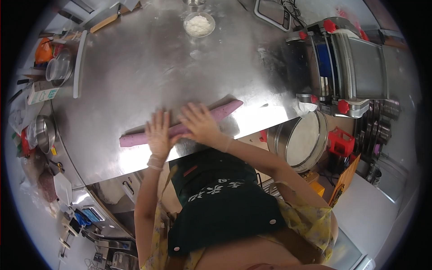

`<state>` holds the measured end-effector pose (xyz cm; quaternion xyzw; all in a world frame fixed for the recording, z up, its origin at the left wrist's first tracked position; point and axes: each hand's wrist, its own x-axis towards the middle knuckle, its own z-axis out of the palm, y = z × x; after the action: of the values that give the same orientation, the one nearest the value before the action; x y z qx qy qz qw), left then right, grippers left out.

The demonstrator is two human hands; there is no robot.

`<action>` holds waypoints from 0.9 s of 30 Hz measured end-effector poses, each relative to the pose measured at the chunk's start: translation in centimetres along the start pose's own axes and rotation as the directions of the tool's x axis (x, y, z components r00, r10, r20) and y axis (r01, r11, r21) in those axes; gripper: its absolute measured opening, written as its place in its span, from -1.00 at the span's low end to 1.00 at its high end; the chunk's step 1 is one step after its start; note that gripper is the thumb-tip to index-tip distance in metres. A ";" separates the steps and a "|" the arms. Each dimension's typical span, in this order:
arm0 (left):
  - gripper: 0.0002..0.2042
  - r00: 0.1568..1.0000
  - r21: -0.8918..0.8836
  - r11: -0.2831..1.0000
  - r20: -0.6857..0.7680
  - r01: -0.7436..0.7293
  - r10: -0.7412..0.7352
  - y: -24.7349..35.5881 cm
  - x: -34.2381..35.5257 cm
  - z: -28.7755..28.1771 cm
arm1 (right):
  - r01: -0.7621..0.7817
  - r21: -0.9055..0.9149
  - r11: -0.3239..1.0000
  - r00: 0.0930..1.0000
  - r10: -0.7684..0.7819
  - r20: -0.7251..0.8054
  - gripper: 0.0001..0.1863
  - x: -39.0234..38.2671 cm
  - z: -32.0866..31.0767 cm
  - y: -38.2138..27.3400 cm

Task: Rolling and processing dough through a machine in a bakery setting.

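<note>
A long purple roll of dough [227, 109] lies aslant along the near edge of the steel worktable [135, 72]. My left hand [158, 134] rests flat on its left half, fingers stretched out and pointing away from me. Just right of it, my right hand [201, 123] presses on the middle of the roll with spread fingers, slightly blurred. The two thumbs almost meet over the dough. Both ends of the roll stick out past my hands; the part under the palms is hidden.
A bowl of white flour [199, 25] stands at the far side. A dough-rolling machine [346, 67] with red knobs occupies the right end. Below the table's right edge is a large round metal container [299, 139]. At left are a clear plastic tub [57, 69] and a metal bowl [45, 133].
</note>
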<state>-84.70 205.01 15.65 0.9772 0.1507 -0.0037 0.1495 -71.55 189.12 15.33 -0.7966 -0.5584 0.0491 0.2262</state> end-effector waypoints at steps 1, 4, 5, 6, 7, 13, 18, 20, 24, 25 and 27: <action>-0.13 1.000 0.083 0.996 0.014 -0.015 0.014 -1.6 0.2 -0.4 | -0.008 -0.008 1.000 1.000 0.008 -0.006 -0.32 0.4 1.0 -0.5; -0.17 0.995 0.111 0.991 0.067 -0.080 0.073 -3.1 -4.4 2.9 | 0.108 -0.001 0.994 0.987 -0.107 0.121 -0.26 -0.7 3.7 -1.7; -0.20 0.996 0.171 0.983 0.072 -0.067 0.055 -2.8 -6.3 3.5 | 0.114 -0.001 0.994 0.987 -0.113 0.118 -0.26 -1.5 3.0 -2.0; -0.20 0.995 0.163 0.983 0.073 -0.084 0.073 -2.4 -7.6 4.0 | 0.135 -0.001 0.991 0.969 -0.132 0.208 -0.27 -2.4 2.3 -2.1; -0.21 0.994 0.163 0.982 0.071 -0.095 0.084 -2.4 -8.4 4.1 | 0.164 0.006 0.987 0.943 -0.158 0.291 -0.28 -2.8 1.7 -2.1; -0.05 0.981 0.188 0.975 0.126 0.122 -0.147 -4.9 -7.1 -0.6 | 0.023 -0.219 0.975 0.988 0.012 0.157 -0.16 -4.4 -2.6 5.1; -0.23 0.985 0.091 0.988 0.130 -0.124 0.112 -7.9 -5.9 0.8 | 0.050 -0.178 0.983 0.940 0.014 0.341 -0.18 -2.7 -1.2 7.0; -0.29 0.984 0.046 0.993 0.145 -0.111 0.103 -10.0 -4.1 -0.8 | 0.165 -0.189 0.968 0.982 -0.143 0.122 -0.23 -1.0 -2.5 6.7; -0.31 0.991 0.023 0.996 0.104 -0.085 0.082 -16.0 -4.9 -6.6 | 0.269 -0.168 0.948 0.958 -0.246 0.147 -0.24 5.7 -6.1 1.1; -0.31 0.992 0.013 0.993 0.051 -0.117 0.116 -17.5 -5.5 -7.7 | 0.285 -0.178 0.942 0.958 -0.280 0.056 -0.25 6.9 -6.0 -0.3; -0.28 0.989 0.015 1.000 0.151 0.002 -0.005 -19.3 -5.1 -9.7 | 0.289 -0.193 0.938 0.956 -0.273 0.107 -0.24 8.5 -4.6 -1.8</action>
<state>-95.67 223.93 19.55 0.9749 0.1407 -0.0789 0.1532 -68.48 195.97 21.65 -0.7254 -0.6768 -0.0108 0.1249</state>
